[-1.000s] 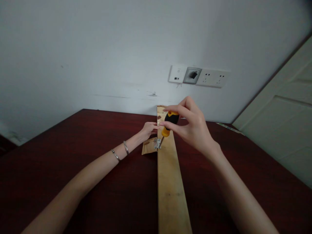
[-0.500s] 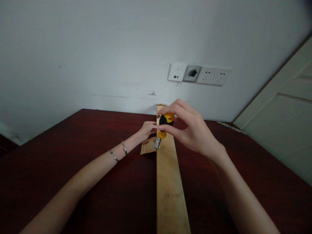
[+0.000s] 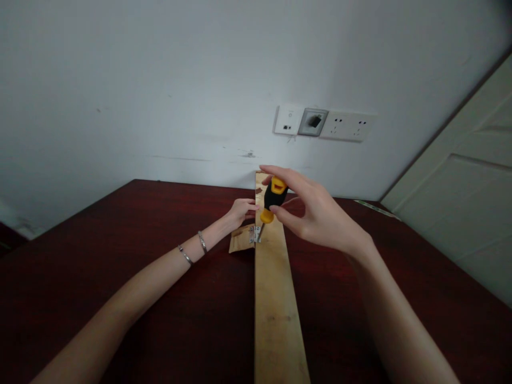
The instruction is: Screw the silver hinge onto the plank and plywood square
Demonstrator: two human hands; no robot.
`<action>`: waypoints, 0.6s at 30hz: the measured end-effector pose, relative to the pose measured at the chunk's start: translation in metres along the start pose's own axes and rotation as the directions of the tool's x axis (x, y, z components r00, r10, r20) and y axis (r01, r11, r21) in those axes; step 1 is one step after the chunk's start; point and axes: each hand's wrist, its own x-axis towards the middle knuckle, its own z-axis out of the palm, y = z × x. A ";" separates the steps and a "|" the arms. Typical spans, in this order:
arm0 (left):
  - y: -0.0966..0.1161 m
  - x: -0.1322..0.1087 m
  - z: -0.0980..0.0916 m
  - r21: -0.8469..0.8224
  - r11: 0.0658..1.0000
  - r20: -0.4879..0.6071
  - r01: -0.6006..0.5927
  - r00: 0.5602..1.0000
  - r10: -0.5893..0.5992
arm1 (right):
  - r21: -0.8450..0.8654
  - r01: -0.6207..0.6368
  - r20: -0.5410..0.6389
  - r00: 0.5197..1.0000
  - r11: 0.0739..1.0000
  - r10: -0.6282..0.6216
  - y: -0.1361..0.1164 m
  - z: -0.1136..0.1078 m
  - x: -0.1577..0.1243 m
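My right hand [image 3: 316, 208] has a yellow-and-black screwdriver [image 3: 275, 195] between thumb and fingers, its index finger stretched past the handle. The tilted shaft runs down to a small metal hinge [image 3: 257, 234]; the exact contact of the tip is too small to make out. One hinge leaf lies on a long wooden board [image 3: 278, 309], the other on a short wood piece [image 3: 240, 239] sticking out to the left. My left hand [image 3: 242, 210] grips the board's left edge just beyond the hinge, fingertips on its top and the other fingers partly hidden.
The board rests on a dark red table [image 3: 192, 314], its far end close to a white wall [image 3: 160, 96]. Sockets and a switch plate [image 3: 344, 126] are on the wall. A thin printed strip [image 3: 376, 208] lies near the table's back right, beside a pale panelled door [image 3: 460, 197].
My right hand's fingers have loosened and spread on the screwdriver, whose handle now shows more and leans further right. My left hand keeps its place on the board.
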 end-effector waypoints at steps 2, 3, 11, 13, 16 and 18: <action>-0.003 0.003 -0.002 0.001 1.000 -0.006 -0.010 1.000 0.010 | 0.038 -0.026 0.006 1.000 0.999 0.026 0.002 -0.001 -0.001; -0.004 0.005 -0.003 -0.004 1.000 -0.004 -0.009 1.000 0.009 | 0.050 -0.036 -0.002 0.999 0.998 0.036 0.003 -0.002 -0.002; -0.009 0.008 -0.008 -0.024 0.999 0.042 -0.029 0.999 0.030 | -0.014 0.009 -0.103 0.995 1.000 -0.010 0.009 0.002 -0.001; -0.008 0.008 -0.008 -0.026 0.999 0.059 -0.024 0.998 0.026 | -0.029 0.011 -0.112 0.994 1.000 -0.015 0.011 0.003 -0.001; -0.007 0.007 -0.008 -0.028 1.000 0.055 -0.013 0.998 0.015 | -0.042 0.009 -0.125 0.992 0.999 -0.014 0.013 0.003 -0.001; -0.007 0.006 -0.008 -0.029 1.000 0.048 -0.009 0.999 0.010 | -0.036 0.008 -0.138 0.990 0.999 -0.013 0.014 0.003 -0.001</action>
